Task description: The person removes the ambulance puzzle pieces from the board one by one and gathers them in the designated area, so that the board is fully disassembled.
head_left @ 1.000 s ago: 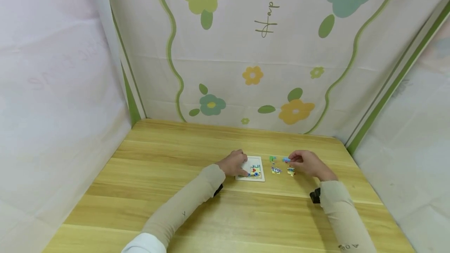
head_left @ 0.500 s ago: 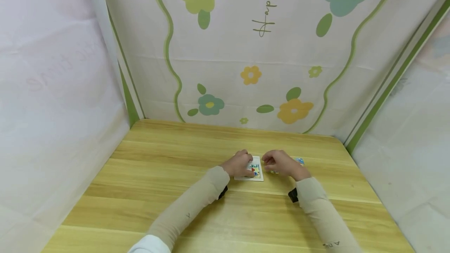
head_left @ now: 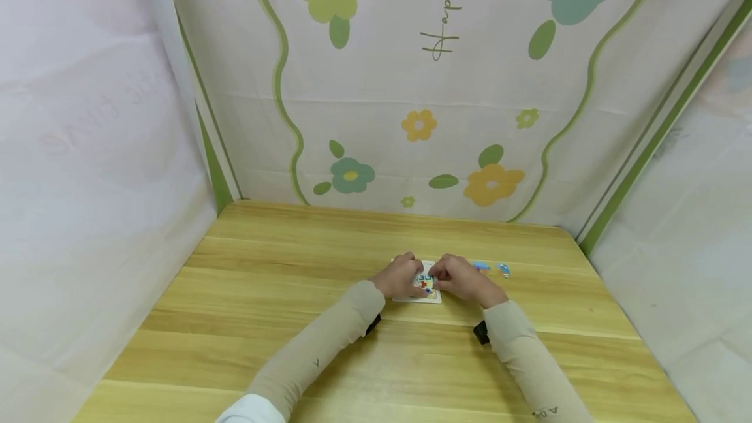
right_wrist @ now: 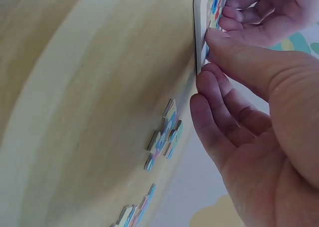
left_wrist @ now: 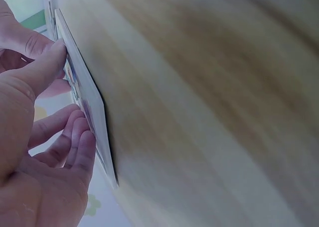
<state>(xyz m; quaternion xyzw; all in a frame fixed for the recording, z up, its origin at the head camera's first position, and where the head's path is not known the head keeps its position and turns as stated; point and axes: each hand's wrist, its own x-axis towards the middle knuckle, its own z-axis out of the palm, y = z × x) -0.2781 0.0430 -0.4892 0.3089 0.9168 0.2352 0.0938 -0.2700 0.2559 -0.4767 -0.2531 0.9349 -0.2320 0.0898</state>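
Note:
A small white-framed jigsaw board with a colourful vehicle-like picture lies flat on the table. My left hand rests on its left part, thumb and fingertips touching the picture face in the left wrist view. At the board's right edge, my right hand pinches what appears to be a jigsaw piece; only a bluish sliver shows between thumb and fingers. Behind that hand lie loose pieces, a blue-and-pink piece and a blue-and-white piece. Other pieces seen earlier are hidden by the hand.
The wooden table stretches around the board. White flowered cloth encloses it at the back and both sides. Low in the right wrist view, interlocking-shaped pieces lie on the tabletop near the right hand.
My right hand has moved left from the loose pieces to the board's right edge, uncovering a blue-and-white piece. The left hand has shifted slightly right on the board.

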